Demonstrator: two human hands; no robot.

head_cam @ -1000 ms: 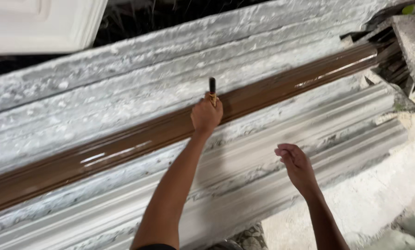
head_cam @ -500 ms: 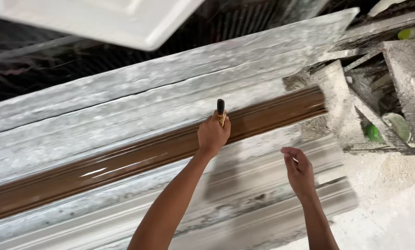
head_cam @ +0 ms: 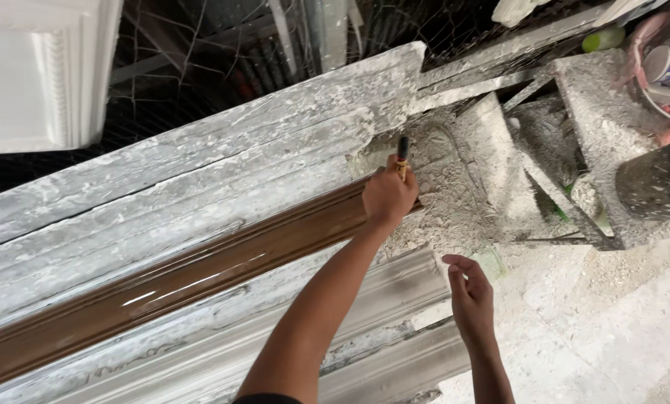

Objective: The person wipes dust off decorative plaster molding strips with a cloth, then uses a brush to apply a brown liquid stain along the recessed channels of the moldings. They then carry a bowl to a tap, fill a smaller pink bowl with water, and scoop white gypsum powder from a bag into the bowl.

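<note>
My left hand (head_cam: 388, 196) is closed around a small brush with a dark handle (head_cam: 402, 155). It rests at the right end of a long glossy brown moulding (head_cam: 200, 275) that runs diagonally from lower left to upper right. My right hand (head_cam: 469, 298) hovers empty with its fingers loosely spread, just past the end of the pale grey moulded pieces (head_cam: 395, 299) below the brown one. It touches nothing.
White plaster-crusted moulds (head_cam: 222, 172) lie above the brown strip. A white plaster casting (head_cam: 43, 75) stands at top left. Plaster rubble and dusty blocks (head_cam: 499, 187) fill the right, with a dark cylinder (head_cam: 656, 187) and a bucket of containers (head_cam: 668, 67) at the far right.
My left hand has slid the brush along the brown moulding to its right end. The view has shifted right with it, and my right hand stays open below.
</note>
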